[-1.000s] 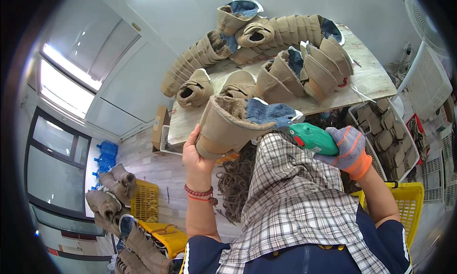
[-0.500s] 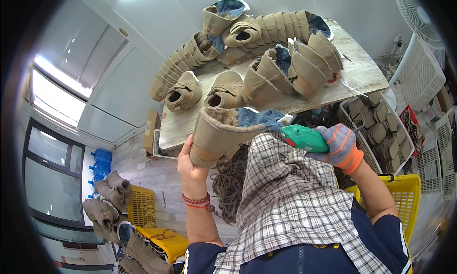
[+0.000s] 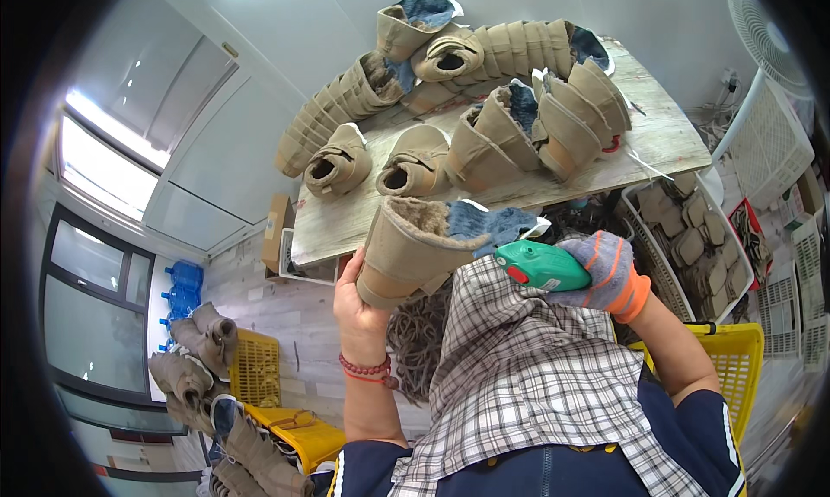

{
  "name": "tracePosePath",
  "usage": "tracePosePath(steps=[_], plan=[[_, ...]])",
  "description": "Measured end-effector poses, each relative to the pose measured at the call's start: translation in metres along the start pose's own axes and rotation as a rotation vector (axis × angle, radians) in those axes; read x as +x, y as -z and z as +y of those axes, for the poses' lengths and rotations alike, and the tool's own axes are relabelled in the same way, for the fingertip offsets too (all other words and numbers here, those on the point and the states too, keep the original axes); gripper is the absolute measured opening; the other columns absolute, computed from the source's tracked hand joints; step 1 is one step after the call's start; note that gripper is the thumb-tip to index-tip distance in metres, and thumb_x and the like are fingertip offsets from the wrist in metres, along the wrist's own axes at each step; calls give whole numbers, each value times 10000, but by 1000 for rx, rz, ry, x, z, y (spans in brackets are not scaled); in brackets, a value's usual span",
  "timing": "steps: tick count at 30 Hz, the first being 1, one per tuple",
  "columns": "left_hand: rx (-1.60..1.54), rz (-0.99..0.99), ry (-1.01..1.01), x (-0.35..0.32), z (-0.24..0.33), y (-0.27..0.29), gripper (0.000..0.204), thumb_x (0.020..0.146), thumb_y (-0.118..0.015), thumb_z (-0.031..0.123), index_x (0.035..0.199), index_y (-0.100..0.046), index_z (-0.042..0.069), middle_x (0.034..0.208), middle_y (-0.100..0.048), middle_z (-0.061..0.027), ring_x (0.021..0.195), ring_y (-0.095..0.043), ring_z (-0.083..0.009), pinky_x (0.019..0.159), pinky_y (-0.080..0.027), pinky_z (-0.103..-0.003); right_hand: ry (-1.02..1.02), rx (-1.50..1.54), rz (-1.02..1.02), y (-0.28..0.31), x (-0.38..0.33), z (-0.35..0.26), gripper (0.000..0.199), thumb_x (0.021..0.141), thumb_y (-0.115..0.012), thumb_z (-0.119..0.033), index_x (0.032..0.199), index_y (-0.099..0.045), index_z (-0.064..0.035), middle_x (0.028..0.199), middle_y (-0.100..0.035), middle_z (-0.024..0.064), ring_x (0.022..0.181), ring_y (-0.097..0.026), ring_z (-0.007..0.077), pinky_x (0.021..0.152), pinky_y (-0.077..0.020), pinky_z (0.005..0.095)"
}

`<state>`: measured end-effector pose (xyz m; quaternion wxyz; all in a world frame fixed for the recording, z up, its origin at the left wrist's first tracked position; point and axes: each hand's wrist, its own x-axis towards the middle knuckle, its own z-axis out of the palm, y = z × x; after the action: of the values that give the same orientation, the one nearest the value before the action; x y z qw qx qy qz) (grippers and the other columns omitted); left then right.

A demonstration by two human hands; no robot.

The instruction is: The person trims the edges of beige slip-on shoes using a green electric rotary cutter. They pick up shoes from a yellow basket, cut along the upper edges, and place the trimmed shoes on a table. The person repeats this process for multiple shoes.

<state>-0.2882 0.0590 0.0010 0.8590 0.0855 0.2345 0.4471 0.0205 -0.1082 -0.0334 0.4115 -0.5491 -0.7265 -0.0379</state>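
Note:
My bare left hand (image 3: 361, 304) grips the outer side of a tan boot upper (image 3: 413, 257), which is tilted with its fleece-lined opening toward me. Blue plush lining (image 3: 488, 223) and a white tip stick out at its right end. In its grey and orange glove, my right hand (image 3: 595, 274) is closed around green electric scissors (image 3: 543, 266) with a red button. Their front end is at the lower edge of the blue lining; the blades are hard to make out. My plaid apron (image 3: 519, 359) lies below.
On the worn table (image 3: 666, 121) stand rows of tan boot uppers (image 3: 337, 99). A white crate (image 3: 692, 246) of tan pieces is at the right. Dark trimmings (image 3: 419, 337) pile on the floor. Yellow baskets (image 3: 257, 367) and more boot uppers stand at the lower left.
The electric scissors have shifted slightly left and down along the lining's lower edge. My left hand and the boot upper have moved a little to the right.

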Motion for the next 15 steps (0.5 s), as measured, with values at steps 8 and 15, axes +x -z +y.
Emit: tracePosePath(steps=[8, 15], plan=[[69, -52, -206, -28, -16, -12, 358, 964, -450, 172, 1279, -470, 3, 1293, -525, -154, 1191, -501, -319, 1023, -388, -502, -52, 124, -46, 2, 28, -28, 438, 565, -842, -384, 841, -654, -102, 632, -596, 90, 581, -587, 306, 524, -469, 354], [274, -262, -474, -41, -33, -13, 467, 936, -526, 152, 1367, -377, 52, 1366, -448, -120, 1253, -435, -296, 1059, -339, -501, -164, 248, -81, -4, 41, -41, 450, 598, -839, -365, 882, -661, -64, 691, -641, 118, 617, -627, 299, 564, -499, 341]])
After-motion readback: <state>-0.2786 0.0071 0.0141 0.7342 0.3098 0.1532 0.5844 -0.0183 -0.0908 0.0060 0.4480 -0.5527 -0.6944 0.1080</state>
